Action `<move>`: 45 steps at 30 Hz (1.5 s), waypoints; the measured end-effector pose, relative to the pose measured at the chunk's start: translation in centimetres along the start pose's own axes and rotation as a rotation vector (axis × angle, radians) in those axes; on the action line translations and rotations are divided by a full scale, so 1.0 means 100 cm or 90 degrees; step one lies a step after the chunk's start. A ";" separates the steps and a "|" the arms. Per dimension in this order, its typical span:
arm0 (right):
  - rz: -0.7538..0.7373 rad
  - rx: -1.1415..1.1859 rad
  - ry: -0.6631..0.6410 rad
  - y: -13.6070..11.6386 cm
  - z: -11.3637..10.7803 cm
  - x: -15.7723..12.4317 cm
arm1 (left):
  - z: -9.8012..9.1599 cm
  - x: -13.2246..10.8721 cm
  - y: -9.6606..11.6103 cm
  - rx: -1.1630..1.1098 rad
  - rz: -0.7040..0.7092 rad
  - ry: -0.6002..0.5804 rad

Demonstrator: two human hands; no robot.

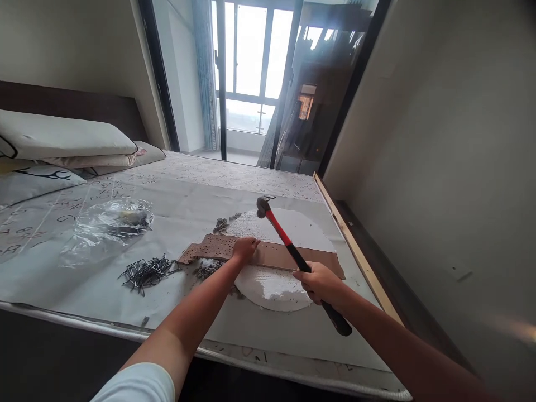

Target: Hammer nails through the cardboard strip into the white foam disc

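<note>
My right hand (320,283) is wrapped round the black grip of a claw hammer (278,228) with a red and black handle. The hammer's dark head is raised up and to the left, above the board. On the brown board (293,255), dotted with many small holes along its left part, rests my left hand (245,249). Its fingers are pinched together; whatever they hold is too small to make out. Beneath the board lies a round white foam slab (312,226) with a rough, broken surface. A pile of nails (148,272) lies left of the board.
Grey crumbs (209,269) are scattered by the board's left part. A clear plastic bag (113,223) lies farther left on the sheet-covered mattress (188,201). Folded bedding (71,137) is stacked at the far left. A wooden rail (360,251) runs along the right edge.
</note>
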State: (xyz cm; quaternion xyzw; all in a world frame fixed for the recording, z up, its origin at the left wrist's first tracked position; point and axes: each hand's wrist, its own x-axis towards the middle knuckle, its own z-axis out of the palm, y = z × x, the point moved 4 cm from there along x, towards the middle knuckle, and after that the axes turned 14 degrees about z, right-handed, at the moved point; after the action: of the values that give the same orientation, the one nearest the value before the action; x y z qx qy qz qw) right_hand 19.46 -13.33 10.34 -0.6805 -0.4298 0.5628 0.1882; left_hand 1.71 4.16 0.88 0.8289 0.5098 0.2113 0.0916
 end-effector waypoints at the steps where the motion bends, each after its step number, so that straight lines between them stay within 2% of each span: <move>1: -0.018 0.005 0.006 -0.005 -0.003 -0.002 | 0.000 0.000 0.000 -0.006 0.002 0.002; 4: 0.002 0.012 0.001 -0.007 -0.001 -0.004 | 0.002 0.000 -0.002 -0.016 0.006 0.001; 7: 0.092 -0.013 -0.022 0.008 0.011 0.001 | 0.003 0.000 -0.003 -0.012 0.002 0.004; 9: 0.111 -0.031 -0.028 0.014 0.015 0.002 | 0.003 0.000 -0.003 -0.008 0.006 0.008; 15: -0.006 0.003 -0.008 -0.010 0.002 -0.012 | 0.002 0.000 -0.001 0.004 0.021 0.012; 17: -0.003 0.014 -0.015 -0.010 0.004 -0.011 | 0.002 0.000 -0.001 0.009 0.017 0.008; 22: 0.099 -0.003 -0.037 0.017 0.020 0.005 | 0.004 0.001 -0.003 0.010 -0.002 -0.007; 24: 0.086 0.014 -0.032 0.017 0.018 0.005 | 0.006 0.001 -0.002 0.019 0.009 -0.008; 29: -0.013 0.039 -0.005 0.001 0.002 -0.003 | 0.006 0.002 -0.002 0.037 0.034 0.002; 31: 0.008 0.049 -0.021 0.005 0.005 0.000 | 0.005 0.002 -0.003 0.037 0.034 0.002; 35: 0.113 0.045 -0.065 0.022 0.016 0.010 | 0.002 0.001 -0.003 0.013 0.017 -0.007; 37: 0.105 0.043 -0.060 0.020 0.014 0.010 | 0.002 0.001 -0.003 0.006 0.017 -0.009; 42: 0.008 0.072 -0.016 0.002 -0.005 0.000 | 0.002 0.004 -0.002 0.027 0.036 -0.003; 45: 0.033 0.045 -0.010 0.008 -0.001 0.003 | 0.001 0.005 -0.002 0.034 0.048 0.002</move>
State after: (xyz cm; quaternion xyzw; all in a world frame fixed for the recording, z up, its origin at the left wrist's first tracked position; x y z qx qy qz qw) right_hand 19.86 -13.49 9.61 -0.6799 -0.3932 0.5878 0.1939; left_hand 1.76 4.67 0.86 0.8495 0.4835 0.2022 0.0608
